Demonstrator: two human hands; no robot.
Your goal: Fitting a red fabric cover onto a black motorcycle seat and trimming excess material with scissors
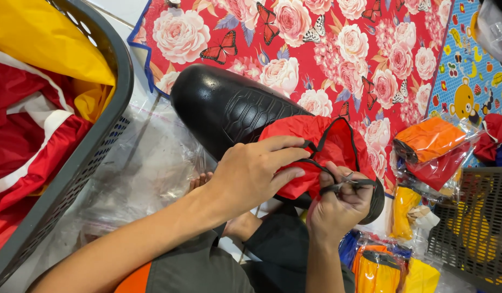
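Both hands [251, 173] [338, 203] grip red cover [316, 146]; grey basket [93, 146] holds red-yellow fabric [33, 108].

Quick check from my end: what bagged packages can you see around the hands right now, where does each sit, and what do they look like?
Clear bag, right of the right hand: orange and red folded fabric.
Clear bags, bottom right by the grey basket: orange, yellow, blue fabric.
Empty clear bags, left of the left hand: flat, crinkled.
No labels, signs or screens show.

Black seat [229, 108] rear hidden under red cover [321, 144], grey basket [93, 146] cropped, possibly scissors in right hand [338, 203]
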